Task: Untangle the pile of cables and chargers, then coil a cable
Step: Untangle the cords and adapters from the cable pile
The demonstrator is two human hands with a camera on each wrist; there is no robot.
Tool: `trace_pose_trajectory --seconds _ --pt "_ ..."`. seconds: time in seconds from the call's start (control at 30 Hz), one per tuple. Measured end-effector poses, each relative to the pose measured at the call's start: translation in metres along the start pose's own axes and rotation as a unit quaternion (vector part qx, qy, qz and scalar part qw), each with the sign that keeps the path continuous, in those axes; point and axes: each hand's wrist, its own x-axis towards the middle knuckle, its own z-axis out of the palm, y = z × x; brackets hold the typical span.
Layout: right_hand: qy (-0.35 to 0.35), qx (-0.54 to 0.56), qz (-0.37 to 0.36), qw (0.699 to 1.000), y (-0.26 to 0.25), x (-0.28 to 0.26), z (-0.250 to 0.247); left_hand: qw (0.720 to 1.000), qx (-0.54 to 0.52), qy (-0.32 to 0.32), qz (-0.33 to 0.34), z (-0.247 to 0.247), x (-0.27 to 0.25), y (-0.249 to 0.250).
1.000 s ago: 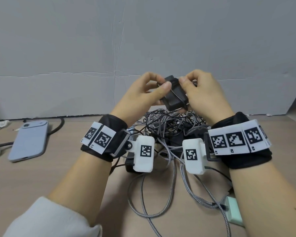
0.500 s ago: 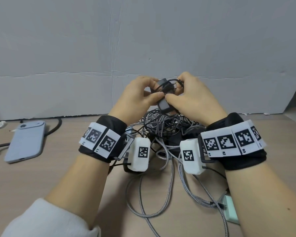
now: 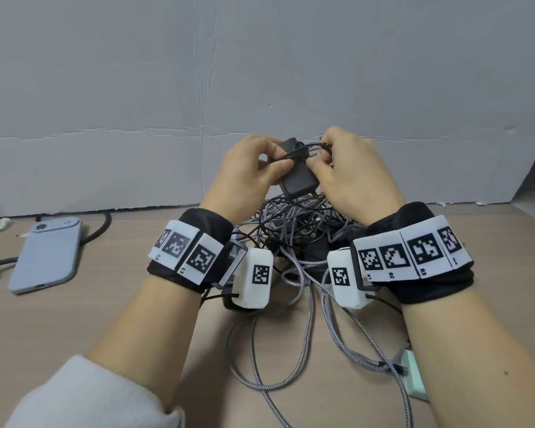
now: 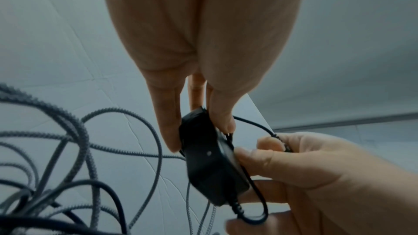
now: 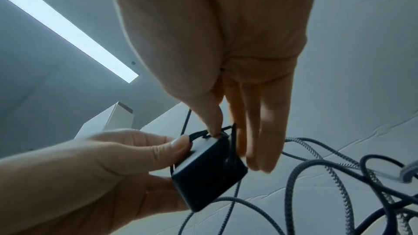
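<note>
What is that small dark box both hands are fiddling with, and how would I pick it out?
Start at the tangled pile of cables on the tan table by the grey wall. Just above it, the left hand and right hand hold a black charger brick. It is the only block lifted off the table, with a thin black cable looped over its top.

Your left hand (image 3: 244, 174) and right hand (image 3: 349, 177) raised above cable pile (image 3: 297, 230), both gripping black charger (image 3: 297, 177). Your left thumb presses thin black cable (image 3: 303, 151) against charger's top; your right fingertips pinch same cable just beside it. Grey braided cables (image 3: 306, 304) trail from pile toward you across table (image 3: 105, 310). Blue-grey phone (image 3: 47, 254) lies face down at your left, well apart from pile. Pale green block (image 3: 416, 378) sits by your right forearm.
</note>
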Motion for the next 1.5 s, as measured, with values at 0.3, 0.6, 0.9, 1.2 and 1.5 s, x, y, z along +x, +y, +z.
trace_pose_trajectory --seconds 0.3,0.6,0.9,1.2,1.5 --pt "-0.004 -0.019 0.018 1.0 -0.011 -0.004 0.005 1.0 0.009 -0.01 0.005 -0.003 -0.002 0.002" --pt "-0.046 0.031 0.049 0.997 -0.009 -0.004 -0.003 0.999 0.004 -0.04 -0.01 -0.018 -0.004 0.004" --pt "-0.047 -0.034 -0.018 0.998 0.006 0.0 -0.019 0.99 0.133 -0.054 -0.005 -0.017 -0.004 0.005" --pt "0.05 0.133 -0.016 0.99 -0.003 0.003 -0.001 0.985 0.144 -0.091 0.021 -0.01 -0.01 0.015" --pt "0.021 0.178 0.001 0.984 0.0 0.0 0.005 0.979 0.156 -0.124 0.032 -0.012 -0.01 0.016"
